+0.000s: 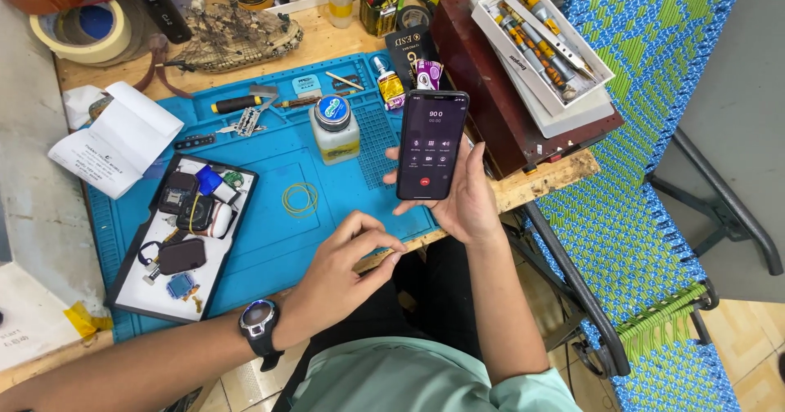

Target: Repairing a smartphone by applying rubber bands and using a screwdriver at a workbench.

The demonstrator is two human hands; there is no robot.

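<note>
Your right hand (462, 203) wraps its fingers round the black phone (431, 144) w/ screen tipped up so you can see it, above the blue mat (270, 240) edge, while your left hand (347, 261) rests curled & empty nearby.

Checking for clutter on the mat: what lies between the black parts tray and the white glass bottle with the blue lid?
In the head view, only a loop of yellow rubber bands lies on the blue mat between the black parts tray and the white bottle.
</note>
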